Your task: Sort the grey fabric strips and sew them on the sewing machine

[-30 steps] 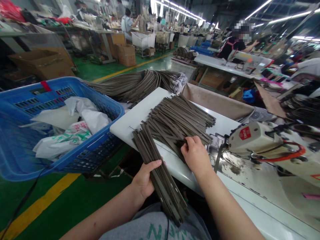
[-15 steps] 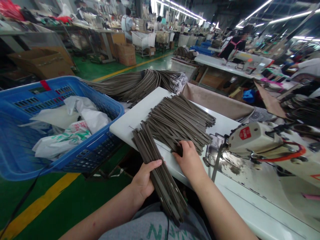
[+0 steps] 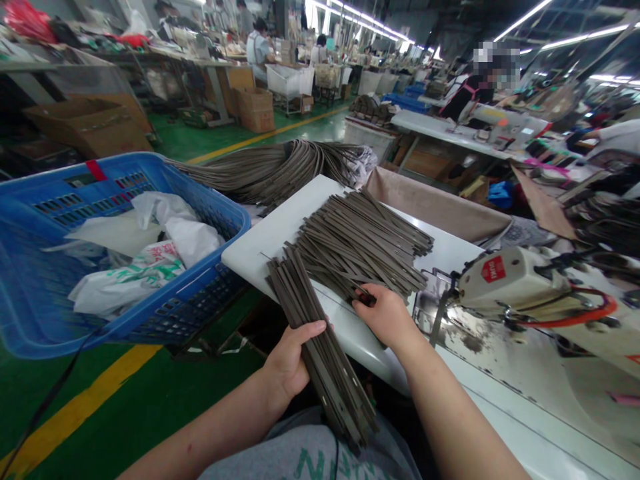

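My left hand (image 3: pixel 289 360) is closed around a bundle of grey-brown strips (image 3: pixel 320 353) that slants from the white table's edge down to my lap. My right hand (image 3: pixel 385 313) rests on the near end of a loose pile of the same strips (image 3: pixel 360 243) lying on the white table (image 3: pixel 260 250). Its fingers are pinched on the ends of a few strips from that pile.
A blue plastic basket (image 3: pixel 210 213) with white bags stands at my left. A sewing machine (image 3: pixel 520 283) sits at the right on the table. A long sheaf of strips (image 3: pixel 270 170) lies behind the table. Other people work at benches further back, over a green floor.
My right hand has slid left along the near edge of the pile and its fingers have closed on some strip ends. The left hand and its bundle have stayed put.
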{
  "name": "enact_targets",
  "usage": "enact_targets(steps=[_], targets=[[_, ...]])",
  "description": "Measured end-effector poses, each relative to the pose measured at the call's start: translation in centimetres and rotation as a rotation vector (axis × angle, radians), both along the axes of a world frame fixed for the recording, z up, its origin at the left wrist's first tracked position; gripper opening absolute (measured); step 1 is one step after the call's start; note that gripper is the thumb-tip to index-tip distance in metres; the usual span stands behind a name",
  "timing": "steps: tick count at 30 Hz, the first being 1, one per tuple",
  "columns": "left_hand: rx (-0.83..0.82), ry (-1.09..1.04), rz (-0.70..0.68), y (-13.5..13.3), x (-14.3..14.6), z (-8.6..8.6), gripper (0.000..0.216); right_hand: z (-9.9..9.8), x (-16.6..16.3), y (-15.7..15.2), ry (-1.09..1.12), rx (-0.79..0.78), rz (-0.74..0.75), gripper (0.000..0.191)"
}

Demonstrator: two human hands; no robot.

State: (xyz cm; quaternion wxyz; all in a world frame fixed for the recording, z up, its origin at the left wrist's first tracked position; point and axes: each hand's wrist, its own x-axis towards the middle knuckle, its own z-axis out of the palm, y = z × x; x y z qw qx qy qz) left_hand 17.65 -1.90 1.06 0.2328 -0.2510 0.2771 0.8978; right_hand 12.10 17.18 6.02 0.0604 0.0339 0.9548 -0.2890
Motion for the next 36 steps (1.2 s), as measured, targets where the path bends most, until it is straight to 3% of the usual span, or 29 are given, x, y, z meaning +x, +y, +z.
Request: enact_targets(steps=[5,14,20,25,36], targets=[[0.005,0.020,0.007,0.0,0.1,-0.2,0.047,0.7,-0.5,0.6,-0.007,-0.024,0.033,0.022],[-0.004,0.026,-0.007,0.0,-0.1,-0.4,0.045,1.3,0.3,-0.6,0.096,0.340,0.049,0.025],[0.002,0.026,-0.018,-0.1,0.1,-0.7,0.045,0.7,0.5,-1.0,0.223,0.527,0.105,0.046],[0.010,0.023,-0.011,-0.1,0.1,-0.7,0.045,0.0,0.3,-0.8,0.222,0.687,0.207,0.028],[-0.001,0.039,-0.017,0.0,0.1,-0.9,0.040,0.3,0.4,-0.7,0.200,0.659,0.148,0.027]])
